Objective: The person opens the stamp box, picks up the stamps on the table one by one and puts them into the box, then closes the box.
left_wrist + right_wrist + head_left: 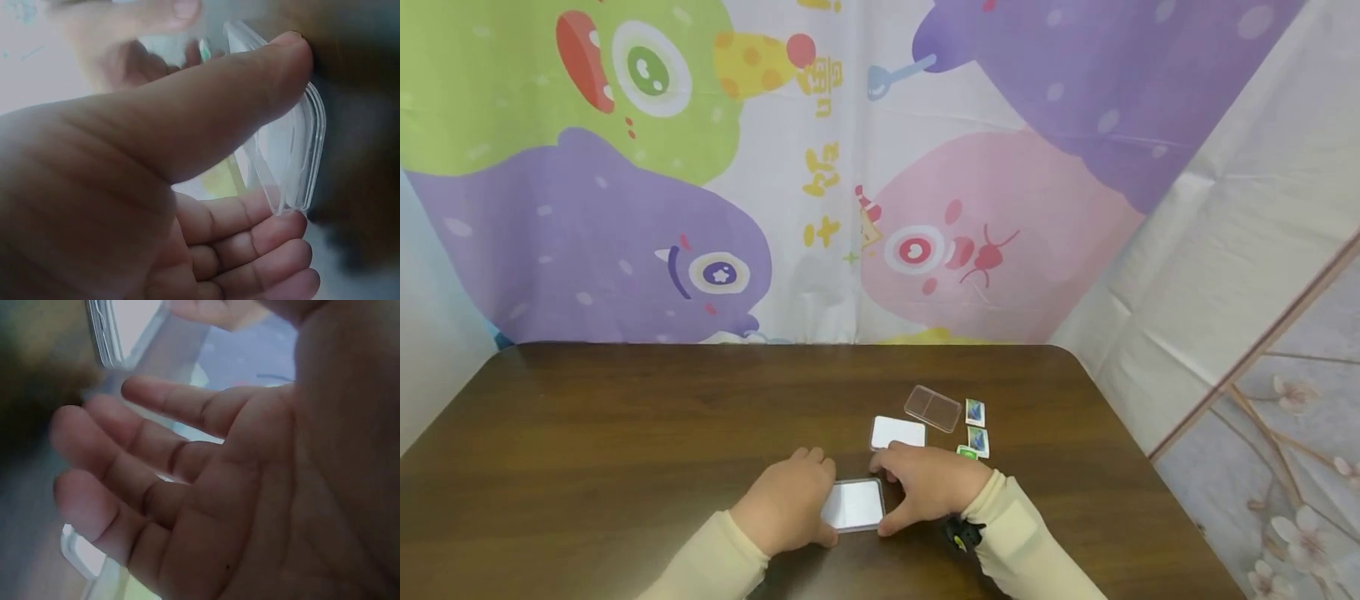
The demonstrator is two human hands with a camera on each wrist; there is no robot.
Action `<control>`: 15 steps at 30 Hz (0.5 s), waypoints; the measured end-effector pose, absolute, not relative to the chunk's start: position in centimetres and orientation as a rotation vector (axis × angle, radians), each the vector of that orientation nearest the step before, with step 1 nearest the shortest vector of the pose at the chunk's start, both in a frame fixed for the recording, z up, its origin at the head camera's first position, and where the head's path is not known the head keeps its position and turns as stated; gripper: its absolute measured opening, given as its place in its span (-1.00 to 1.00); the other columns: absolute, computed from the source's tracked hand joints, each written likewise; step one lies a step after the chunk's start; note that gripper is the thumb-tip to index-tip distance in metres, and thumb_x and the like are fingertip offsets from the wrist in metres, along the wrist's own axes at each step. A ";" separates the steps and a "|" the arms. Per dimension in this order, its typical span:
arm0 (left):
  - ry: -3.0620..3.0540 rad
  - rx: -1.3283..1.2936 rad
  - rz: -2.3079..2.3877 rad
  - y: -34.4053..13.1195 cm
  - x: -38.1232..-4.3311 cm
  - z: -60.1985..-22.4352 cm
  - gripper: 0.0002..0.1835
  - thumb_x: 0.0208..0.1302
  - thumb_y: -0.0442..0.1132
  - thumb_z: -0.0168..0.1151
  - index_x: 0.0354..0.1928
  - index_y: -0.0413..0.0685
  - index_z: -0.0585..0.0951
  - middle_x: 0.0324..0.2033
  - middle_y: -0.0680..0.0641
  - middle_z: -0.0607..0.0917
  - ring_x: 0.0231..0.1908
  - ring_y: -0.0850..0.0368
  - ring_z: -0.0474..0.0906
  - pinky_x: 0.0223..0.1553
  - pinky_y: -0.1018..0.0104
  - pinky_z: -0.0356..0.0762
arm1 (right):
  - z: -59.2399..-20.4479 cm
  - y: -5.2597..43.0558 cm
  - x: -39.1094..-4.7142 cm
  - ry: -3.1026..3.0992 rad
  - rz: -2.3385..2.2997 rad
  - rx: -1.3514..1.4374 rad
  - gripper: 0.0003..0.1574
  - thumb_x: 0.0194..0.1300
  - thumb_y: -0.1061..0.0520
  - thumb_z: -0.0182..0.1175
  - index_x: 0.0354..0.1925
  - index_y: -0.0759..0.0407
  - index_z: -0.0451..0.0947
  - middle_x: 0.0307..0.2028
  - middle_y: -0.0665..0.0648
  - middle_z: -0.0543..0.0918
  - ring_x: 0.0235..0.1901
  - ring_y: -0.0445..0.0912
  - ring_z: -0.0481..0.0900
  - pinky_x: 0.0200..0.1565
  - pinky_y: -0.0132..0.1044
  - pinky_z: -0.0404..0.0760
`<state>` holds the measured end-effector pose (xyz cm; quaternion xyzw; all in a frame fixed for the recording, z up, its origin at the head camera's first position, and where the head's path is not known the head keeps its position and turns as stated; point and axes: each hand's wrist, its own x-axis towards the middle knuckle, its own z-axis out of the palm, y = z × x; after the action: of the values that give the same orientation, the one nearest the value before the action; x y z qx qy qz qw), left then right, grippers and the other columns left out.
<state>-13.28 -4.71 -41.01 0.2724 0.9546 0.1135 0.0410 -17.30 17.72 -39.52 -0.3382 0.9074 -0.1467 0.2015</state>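
A flat clear plastic case [856,505] with a white card inside lies on the table in front of me. My left hand [793,498] holds its left end, with the thumb along the near edge and the fingers at the far edge. In the left wrist view the clear case [300,150] shows stacked rims between thumb and fingertips. My right hand [934,482] is at the case's right end, thumb close to the near corner, fingers loosely bent. The right wrist view shows those fingers [87,506] apart from the case [125,331], holding nothing.
Behind my right hand lies a second clear case with a white card [898,432]. A clear lid [933,408] is farther back. To its right are small picture pieces [975,412], one of them green [967,452]. A cartoon-printed cloth [812,292] hangs behind the table.
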 end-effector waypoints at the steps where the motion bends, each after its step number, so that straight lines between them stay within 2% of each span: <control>1: 2.924 0.856 0.341 -4.5 -13.2 -41.0 -0.18 -0.25 0.09 0.74 -0.04 -0.35 0.63 -0.14 -0.20 0.68 -0.10 -0.11 0.61 -0.08 0.04 0.67 | -39.6 17.6 -17.2 2.524 -0.398 -0.948 -0.14 0.06 -0.19 0.59 0.19 0.16 0.52 -0.13 -0.04 0.56 -0.25 -0.26 0.48 -0.16 -0.35 0.55; 4: 2.928 0.904 0.334 -4.1 -13.0 -41.0 -0.22 -0.24 0.12 0.74 -0.10 -0.32 0.63 -0.28 -0.10 0.61 -0.24 0.01 0.54 -0.21 0.13 0.64 | -39.8 17.3 -17.1 2.516 -0.365 -0.955 -0.13 0.02 -0.19 0.62 0.18 0.13 0.50 -0.11 -0.06 0.54 -0.24 -0.28 0.47 -0.15 -0.37 0.55; 15: 2.946 0.912 0.352 -4.3 -12.7 -41.0 -0.25 -0.28 0.10 0.75 -0.16 -0.29 0.61 -0.35 -0.05 0.56 -0.32 0.08 0.47 -0.30 0.19 0.60 | -40.2 16.9 -16.9 2.521 -0.346 -0.972 -0.31 -0.02 -0.09 0.65 -0.07 0.05 0.46 -0.29 -0.11 0.45 -0.38 -0.28 0.38 -0.33 -0.41 0.46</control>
<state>-12.74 -4.31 -41.05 0.2938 0.9489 0.1135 0.0185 -16.91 16.85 -40.16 -0.3492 0.9053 -0.1242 0.2073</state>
